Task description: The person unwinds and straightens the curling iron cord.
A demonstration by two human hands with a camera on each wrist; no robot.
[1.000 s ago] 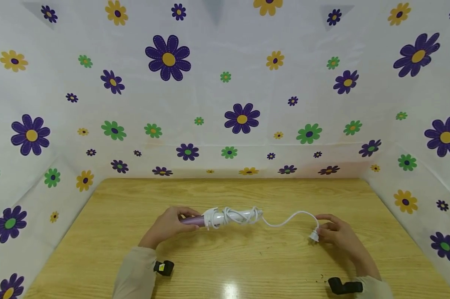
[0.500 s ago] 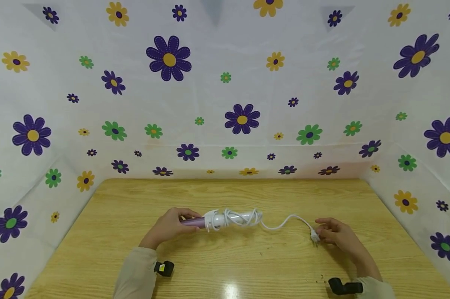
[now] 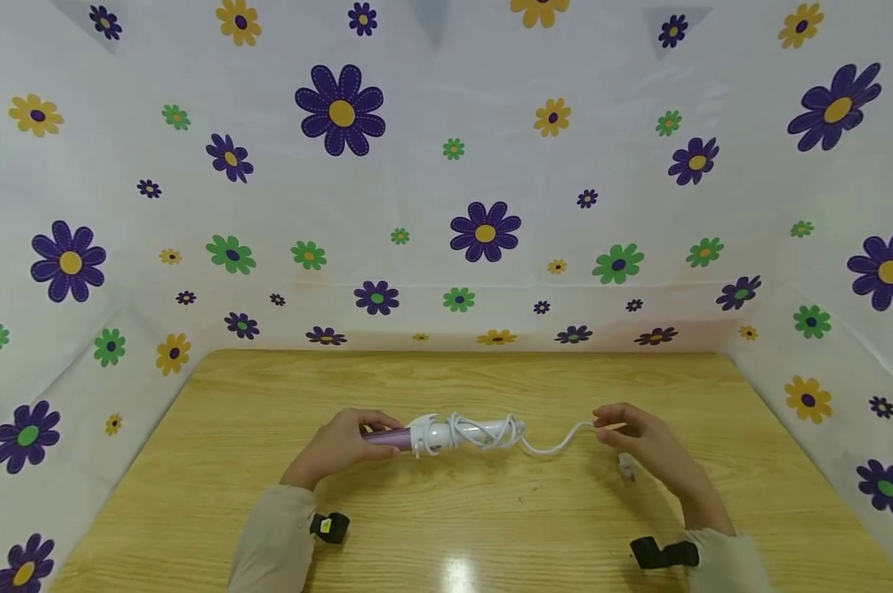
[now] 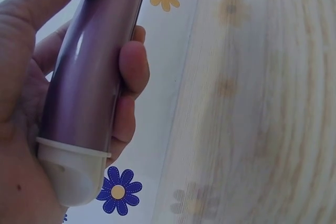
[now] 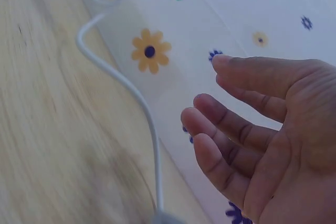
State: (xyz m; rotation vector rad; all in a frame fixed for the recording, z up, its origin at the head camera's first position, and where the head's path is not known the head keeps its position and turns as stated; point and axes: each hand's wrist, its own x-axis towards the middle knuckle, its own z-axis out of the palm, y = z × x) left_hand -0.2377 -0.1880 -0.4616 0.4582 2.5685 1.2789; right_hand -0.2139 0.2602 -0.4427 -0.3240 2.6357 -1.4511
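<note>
Purple handle in left grip, right grip seemingly beside cord

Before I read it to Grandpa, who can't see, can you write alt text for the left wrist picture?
A person's left hand grips a shiny purple handle with a white end. Behind it is white cloth printed with flowers, and a pale wood-grain table fills the right side.

Beige sleeves, black wrist mounts — yellow mark on the left
</note>
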